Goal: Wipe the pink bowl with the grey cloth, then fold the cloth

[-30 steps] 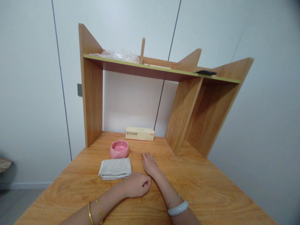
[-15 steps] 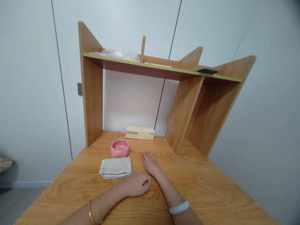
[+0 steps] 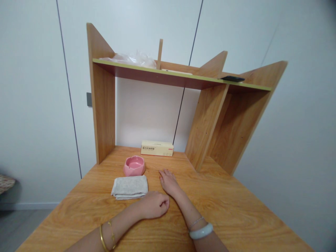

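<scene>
My left hand (image 3: 153, 204) rests on the wooden desk (image 3: 231, 213) curled into a loose fist, and nothing shows in it. It lies just below a folded grey cloth (image 3: 129, 186). My right hand (image 3: 168, 182) lies flat on the desk with fingers stretched out, to the right of the cloth. A pink ashtray (image 3: 134, 165) sits just behind the cloth. A long cream box (image 3: 156, 148) lies further back against the wall.
A wooden shelf unit (image 3: 105, 105) rises from the back of the desk, with upright panels left and right. On its top shelf lie a crumpled plastic bag (image 3: 131, 59) and a flat black object (image 3: 231, 78). White wall panels stand behind.
</scene>
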`<state>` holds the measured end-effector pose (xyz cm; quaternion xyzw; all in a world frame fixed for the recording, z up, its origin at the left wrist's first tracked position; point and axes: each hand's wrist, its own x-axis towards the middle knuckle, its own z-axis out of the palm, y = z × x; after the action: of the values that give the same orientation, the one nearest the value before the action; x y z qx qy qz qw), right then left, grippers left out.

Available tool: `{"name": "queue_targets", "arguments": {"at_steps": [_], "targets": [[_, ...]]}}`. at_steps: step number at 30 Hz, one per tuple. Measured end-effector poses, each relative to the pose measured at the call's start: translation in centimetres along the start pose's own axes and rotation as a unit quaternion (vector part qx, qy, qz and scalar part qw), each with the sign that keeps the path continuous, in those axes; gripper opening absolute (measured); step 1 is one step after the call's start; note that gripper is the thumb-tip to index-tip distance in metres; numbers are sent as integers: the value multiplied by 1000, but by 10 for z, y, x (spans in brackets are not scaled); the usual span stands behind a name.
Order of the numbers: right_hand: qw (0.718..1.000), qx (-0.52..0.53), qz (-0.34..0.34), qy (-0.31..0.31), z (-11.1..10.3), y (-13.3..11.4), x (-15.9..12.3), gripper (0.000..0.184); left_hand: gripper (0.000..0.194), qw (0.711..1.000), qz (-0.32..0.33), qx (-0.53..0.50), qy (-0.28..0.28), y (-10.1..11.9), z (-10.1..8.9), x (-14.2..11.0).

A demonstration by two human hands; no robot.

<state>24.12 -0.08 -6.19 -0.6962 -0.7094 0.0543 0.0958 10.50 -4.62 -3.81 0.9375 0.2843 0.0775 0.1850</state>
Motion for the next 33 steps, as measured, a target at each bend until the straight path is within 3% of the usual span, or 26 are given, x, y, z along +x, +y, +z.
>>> {"name": "queue_targets", "arguments": {"at_steps": [33], "targets": [[999, 9, -12, 30, 6, 3, 1, 45, 19, 1000, 1, -9, 17, 2, -1, -1]]}}
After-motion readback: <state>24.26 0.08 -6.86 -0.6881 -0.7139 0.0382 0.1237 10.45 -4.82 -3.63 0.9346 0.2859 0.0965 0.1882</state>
